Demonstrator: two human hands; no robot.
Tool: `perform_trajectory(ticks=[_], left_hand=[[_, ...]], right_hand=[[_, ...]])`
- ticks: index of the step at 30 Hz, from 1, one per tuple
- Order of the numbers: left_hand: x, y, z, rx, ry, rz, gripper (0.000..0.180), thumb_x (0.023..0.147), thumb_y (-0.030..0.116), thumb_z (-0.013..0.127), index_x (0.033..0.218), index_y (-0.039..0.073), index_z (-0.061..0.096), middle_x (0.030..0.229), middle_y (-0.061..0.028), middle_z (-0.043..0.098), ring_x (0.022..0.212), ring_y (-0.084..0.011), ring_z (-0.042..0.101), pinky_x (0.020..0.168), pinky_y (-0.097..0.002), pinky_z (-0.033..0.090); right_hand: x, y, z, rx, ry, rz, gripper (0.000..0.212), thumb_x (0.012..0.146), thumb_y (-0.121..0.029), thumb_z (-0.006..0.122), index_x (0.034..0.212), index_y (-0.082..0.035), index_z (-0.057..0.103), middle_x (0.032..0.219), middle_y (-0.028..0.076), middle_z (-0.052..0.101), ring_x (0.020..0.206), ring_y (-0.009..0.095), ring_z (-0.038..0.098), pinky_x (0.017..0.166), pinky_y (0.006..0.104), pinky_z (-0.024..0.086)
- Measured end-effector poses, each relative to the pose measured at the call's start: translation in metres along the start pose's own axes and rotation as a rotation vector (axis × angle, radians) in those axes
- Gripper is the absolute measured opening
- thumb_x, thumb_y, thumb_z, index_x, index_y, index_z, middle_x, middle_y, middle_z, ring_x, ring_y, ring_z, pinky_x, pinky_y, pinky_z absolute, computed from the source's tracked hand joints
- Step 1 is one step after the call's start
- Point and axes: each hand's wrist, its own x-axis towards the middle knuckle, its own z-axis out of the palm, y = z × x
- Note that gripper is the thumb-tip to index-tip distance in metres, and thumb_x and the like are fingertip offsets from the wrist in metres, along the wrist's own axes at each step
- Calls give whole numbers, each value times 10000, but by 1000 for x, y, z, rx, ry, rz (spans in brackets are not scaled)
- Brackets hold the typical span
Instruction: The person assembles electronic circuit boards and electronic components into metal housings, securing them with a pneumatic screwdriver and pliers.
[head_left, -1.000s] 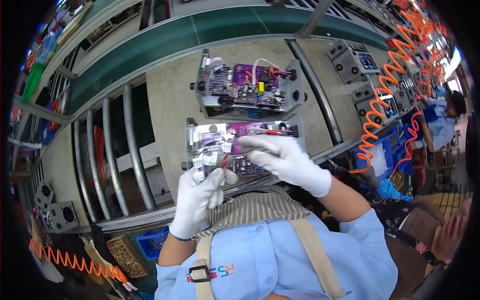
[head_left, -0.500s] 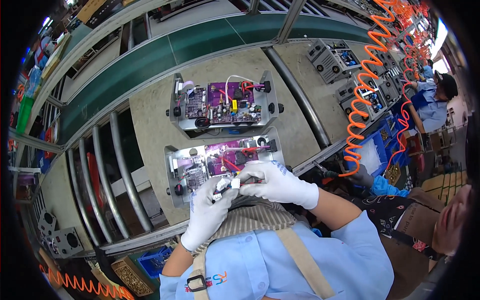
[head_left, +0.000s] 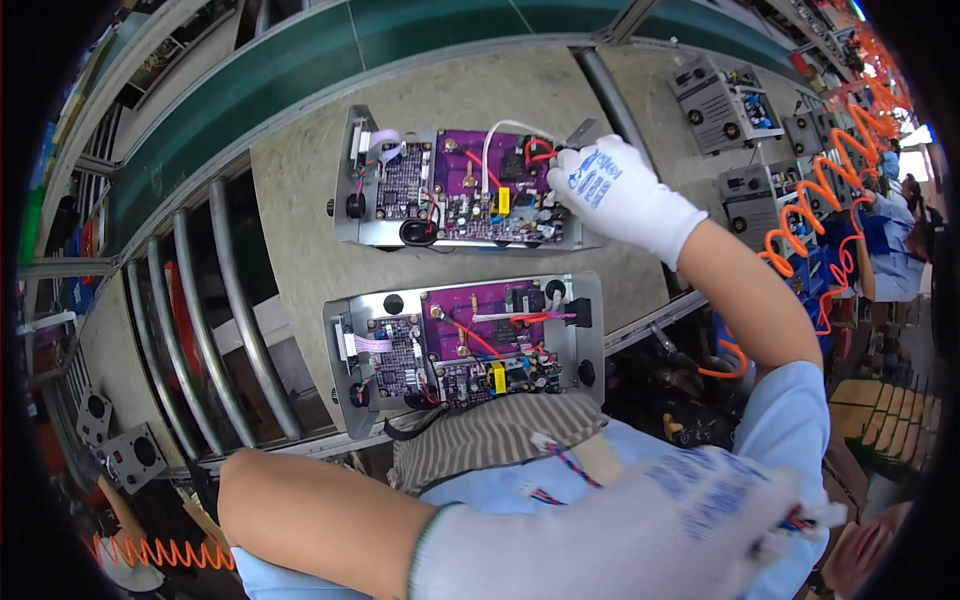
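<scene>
Two open grey metal chassis with purple circuit boards lie one beyond the other on the bench. At the right end wall of the far chassis [head_left: 390, 235], my gloved right hand [head_left: 615, 190] has its fingers closed over the edge, beside the red wires; its fingertips are partly hidden. My gloved left hand [head_left: 690, 525] reaches across my body to the lower right, closed round a bundle of thin wires [head_left: 795, 520]. White-plugged wire ends [head_left: 570, 465] dangle on the near side of that hand. Between my arms and the far chassis sits the near chassis [head_left: 590, 340], untouched.
Metal rollers [head_left: 250, 330] run along the left of the bench, and a green conveyor belt [head_left: 420, 35] passes behind it. More grey chassis [head_left: 715, 120] stand at the far right. Orange coiled air hoses [head_left: 795, 235] hang there, near another person [head_left: 895, 240].
My hands have parted from above the near chassis. The right went out to the far chassis's right end; the left swung to the lower right with the wires. The view has shifted too.
</scene>
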Motion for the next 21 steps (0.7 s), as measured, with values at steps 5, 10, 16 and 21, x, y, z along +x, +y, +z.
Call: perform_trajectory(ticks=[5, 10, 16, 21], left_hand=[[6, -22, -15, -101, -26, -49, 328, 901, 99, 520, 1223, 64, 569, 957, -148, 666, 915, -345, 678, 819, -445, 537], [-2, -25, -31, -165, -50, -23, 326, 904, 94, 520, 1224, 62, 572, 972, -148, 668, 927, -339, 678, 828, -437, 537], [-13, -26, -54, -214, -41, 23, 324, 908, 89, 519, 1226, 59, 575, 990, -147, 670, 941, -333, 678, 839, -428, 539], [-23, -14, -70, -205, -48, 41, 322, 912, 84, 519, 1227, 57, 577, 1006, -147, 672, 953, -327, 678, 848, -420, 540]], right_hand=[[10, -1, 0, -20, -53, -41, 131, 865, -129, 618, 947, -93, 713, 925, 98, 689, 855, 290, 691, 696, 399, 576], [16, -3, -5, -125, -269, -144, 190, 841, -160, 605, 1011, -89, 652, 926, 63, 643, 820, 225, 672, 725, 393, 510], [25, -20, -23, -213, -379, -154, 131, 880, -126, 630, 965, -143, 729, 845, 29, 718, 813, 190, 721, 615, 350, 563], [26, -6, -13, -172, -296, -212, 152, 869, -111, 618, 979, -125, 722, 844, 45, 716, 807, 212, 720, 621, 364, 565]])
